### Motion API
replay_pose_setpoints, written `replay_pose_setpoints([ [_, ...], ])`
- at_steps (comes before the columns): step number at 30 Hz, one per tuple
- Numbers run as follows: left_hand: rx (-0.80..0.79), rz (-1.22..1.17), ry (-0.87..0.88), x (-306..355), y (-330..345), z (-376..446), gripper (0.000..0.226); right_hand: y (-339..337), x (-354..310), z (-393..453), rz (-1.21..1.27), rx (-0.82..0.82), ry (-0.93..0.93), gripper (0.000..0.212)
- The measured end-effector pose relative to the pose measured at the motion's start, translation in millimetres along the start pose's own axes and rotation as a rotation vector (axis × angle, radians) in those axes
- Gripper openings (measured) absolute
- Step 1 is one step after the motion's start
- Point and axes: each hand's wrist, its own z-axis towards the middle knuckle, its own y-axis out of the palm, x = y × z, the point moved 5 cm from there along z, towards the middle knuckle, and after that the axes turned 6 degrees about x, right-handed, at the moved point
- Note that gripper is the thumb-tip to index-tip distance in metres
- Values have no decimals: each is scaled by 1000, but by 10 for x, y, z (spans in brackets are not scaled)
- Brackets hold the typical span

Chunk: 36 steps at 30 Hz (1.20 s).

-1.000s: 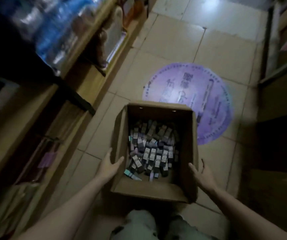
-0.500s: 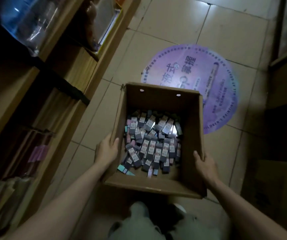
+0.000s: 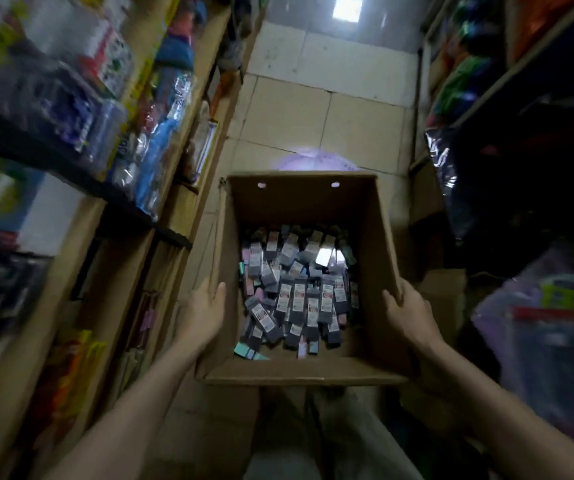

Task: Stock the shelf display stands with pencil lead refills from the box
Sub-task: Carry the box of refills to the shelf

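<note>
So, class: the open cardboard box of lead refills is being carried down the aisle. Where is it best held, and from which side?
Take the cardboard box by its two side walls, low and near the front corners, coming in from left and right. It is open-topped with loose pencil lead refills inside, so it should stay level. The left hand and right hand have that grip.

Box [image 3: 299, 202] top open; shelves [image 3: 81, 209] crowd aisle both sides.

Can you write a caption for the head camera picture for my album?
Two bare hands, left hand and right hand, hold a cardboard box of pencil lead refills between shop shelves.
</note>
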Motion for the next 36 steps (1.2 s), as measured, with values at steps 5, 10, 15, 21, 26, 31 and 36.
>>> replay_pose_setpoints([
  [5, 88, 52, 169, 737, -764, -288, 39, -730, -408, -506, 33, 130, -58, 26],
  [10, 81, 88, 275, 1293, -1027, -136, 37, -1124, -656, -507, 83, 220, -90, 17],
  [15, 47, 33, 294, 1827, -988, 241, 32, -1389, -936, -62, 112, 226, -28, 27],
  [21, 14, 10, 235, 2613, -853, 974, 38, -1766, -1526, 945, 120, 171, -1, 31],
  [26, 54, 17, 237, 3369, -917, 1767, 36, -2160, -2191, 1720, 82, 189, -52, 25],
  [31, 95, -6, 259, 4147, -968, 2619, 27, -2491, -2913, 2602, 87, 216, -61, 23],
  [36, 74, -28, 317, 4945, -904, 3720, 14, -2701, -3597, 3645, 75, 277, -36, 17],
])
